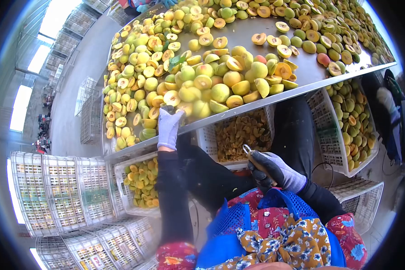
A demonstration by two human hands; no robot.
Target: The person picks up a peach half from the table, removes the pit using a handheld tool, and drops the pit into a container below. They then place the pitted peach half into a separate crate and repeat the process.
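My left hand (169,128), in a pale lilac glove with dark fingertips, reaches over the near edge of the metal table (238,35). Its fingers point away from me and are mostly hidden, right at a cut peach half (171,97). Blurred whole peaches (201,109) lie just to its right. Over my lap, my right hand (276,170), gloved the same way, is closed around the handle of a pitting tool with a metal loop (246,148) at its end. Halved and whole yellow-green peaches (220,92) are heaped along the table edge, some halves showing pits.
Below the table edge, a white crate (207,143) holds brown pits and scraps. Crates of peaches stand left (139,180) and right (352,119) of my legs. Stacked white crates (54,193) stand far left. Another person's gloved hand (168,2) shows at the table's far side.
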